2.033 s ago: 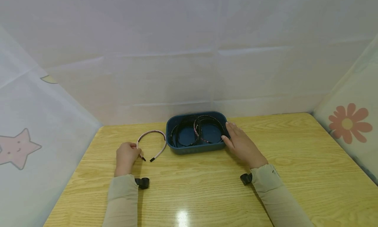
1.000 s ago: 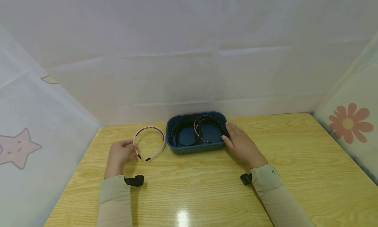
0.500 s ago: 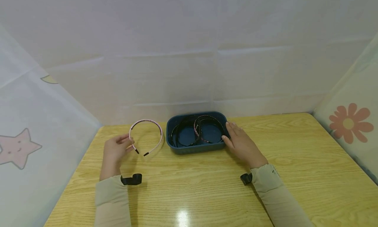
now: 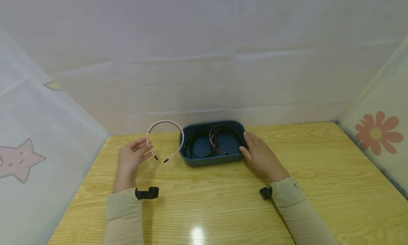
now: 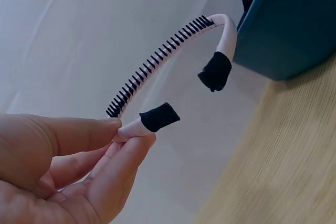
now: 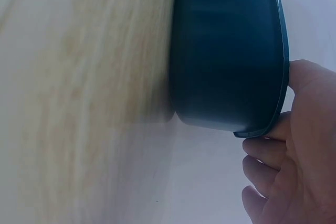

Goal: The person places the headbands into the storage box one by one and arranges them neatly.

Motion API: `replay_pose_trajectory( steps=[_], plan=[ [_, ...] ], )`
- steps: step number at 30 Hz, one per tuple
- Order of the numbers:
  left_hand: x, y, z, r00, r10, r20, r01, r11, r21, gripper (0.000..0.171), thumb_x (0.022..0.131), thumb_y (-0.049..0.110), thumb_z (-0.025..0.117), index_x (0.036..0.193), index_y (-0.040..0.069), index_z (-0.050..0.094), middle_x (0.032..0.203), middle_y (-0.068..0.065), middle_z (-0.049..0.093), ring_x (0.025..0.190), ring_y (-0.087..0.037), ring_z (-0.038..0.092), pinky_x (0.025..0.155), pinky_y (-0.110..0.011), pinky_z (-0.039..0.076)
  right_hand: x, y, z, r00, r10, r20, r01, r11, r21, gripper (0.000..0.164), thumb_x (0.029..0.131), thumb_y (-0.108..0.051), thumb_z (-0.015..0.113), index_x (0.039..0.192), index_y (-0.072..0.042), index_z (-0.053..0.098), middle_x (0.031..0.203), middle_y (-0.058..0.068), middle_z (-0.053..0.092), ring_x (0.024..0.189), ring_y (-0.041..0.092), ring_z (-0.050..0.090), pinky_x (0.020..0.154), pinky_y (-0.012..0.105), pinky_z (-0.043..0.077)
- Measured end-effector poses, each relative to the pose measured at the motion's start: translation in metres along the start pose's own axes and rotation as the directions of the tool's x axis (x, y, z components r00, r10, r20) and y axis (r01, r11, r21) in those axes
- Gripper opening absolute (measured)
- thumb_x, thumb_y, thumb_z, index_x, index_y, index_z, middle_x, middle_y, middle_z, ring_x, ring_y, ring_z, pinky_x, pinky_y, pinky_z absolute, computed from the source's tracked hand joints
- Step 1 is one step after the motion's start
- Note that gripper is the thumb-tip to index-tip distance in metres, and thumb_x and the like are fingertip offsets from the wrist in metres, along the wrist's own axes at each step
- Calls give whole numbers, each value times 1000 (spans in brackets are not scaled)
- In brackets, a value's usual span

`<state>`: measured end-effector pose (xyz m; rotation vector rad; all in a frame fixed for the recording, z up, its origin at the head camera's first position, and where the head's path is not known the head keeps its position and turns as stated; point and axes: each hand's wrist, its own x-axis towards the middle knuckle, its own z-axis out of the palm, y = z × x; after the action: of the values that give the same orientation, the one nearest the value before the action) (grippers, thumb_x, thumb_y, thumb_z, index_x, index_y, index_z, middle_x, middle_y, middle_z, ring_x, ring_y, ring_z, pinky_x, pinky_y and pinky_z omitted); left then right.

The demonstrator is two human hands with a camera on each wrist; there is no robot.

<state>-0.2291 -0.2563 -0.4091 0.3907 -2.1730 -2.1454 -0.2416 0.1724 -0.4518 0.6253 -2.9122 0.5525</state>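
Observation:
In the head view my left hand [image 4: 132, 158] pinches a pale pink headband [image 4: 165, 121] near one black-tipped end. The headband is up off the table, its curve upward and its right side overlapping the left rim of a dark blue bin. Small black teeth line its inner side in the left wrist view, where thumb and fingers [image 5: 84, 135] hold it. My right hand [image 4: 262, 158] rests against the right end of the bin [image 4: 210, 162], fingers along its side and thumb at the front rim. Inside the bin lie several dark headbands [image 4: 202, 140], one with pinkish sparkle.
The bin stands at the back of a wood-grain table [image 4: 204, 202], close to a pale wall sheet [image 4: 204, 78]. Side sheets printed with a star [image 4: 20, 160] and a flower [image 4: 377, 133] flank the table. A black wrist camera [image 4: 149, 193] sits on the left forearm.
My left hand has lifted the pink headband off the table, first drifting left, then coming back right toward the bin. The right hand and the bin have stayed put.

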Motion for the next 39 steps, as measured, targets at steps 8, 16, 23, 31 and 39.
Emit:
replay_pose_trajectory(
  steps=[8,16,23,31,39],
  plan=[
    [-2,-2,20,997,69,30,-66,995,-69,47,101,5,62,145,-5,49,114,-2,64,102,-9,69,91,-27,57,1,2,2,1000,-2,-6,2,1000,4,67,111,-39,41,159,5,24,163,25,25,152,40,20,124,53,15],
    [0,-12,48,995,89,52,-81,986,-144,44,102,4,61,143,-5,51,116,-5,64,107,-15,68,91,-28,57,1,1,3,1000,2,-3,-2,1000,20,66,111,-36,44,159,5,23,164,25,24,152,40,19,125,53,15],
    [2,-20,68,993,121,10,-114,961,-251,41,101,0,61,140,-6,53,114,-7,65,108,-19,69,89,-28,58,2,-1,1,1000,-9,-12,9,1000,19,66,110,-36,45,158,6,25,163,25,26,152,41,21,124,54,17],
    [4,-26,90,991,133,-2,-129,959,-253,38,99,-2,62,137,-5,57,123,-20,61,100,-14,71,86,-28,59,3,1,1,1000,-7,-5,7,1000,17,67,111,-37,43,159,6,23,163,25,24,152,41,20,124,54,16],
    [3,-29,107,992,124,27,-115,967,-226,42,100,-2,62,141,-6,54,134,-29,56,97,-7,70,86,-24,58,1,2,1,1000,-3,-2,3,1000,20,67,111,-36,43,158,6,24,163,25,24,152,41,19,124,55,17]
  ],
)
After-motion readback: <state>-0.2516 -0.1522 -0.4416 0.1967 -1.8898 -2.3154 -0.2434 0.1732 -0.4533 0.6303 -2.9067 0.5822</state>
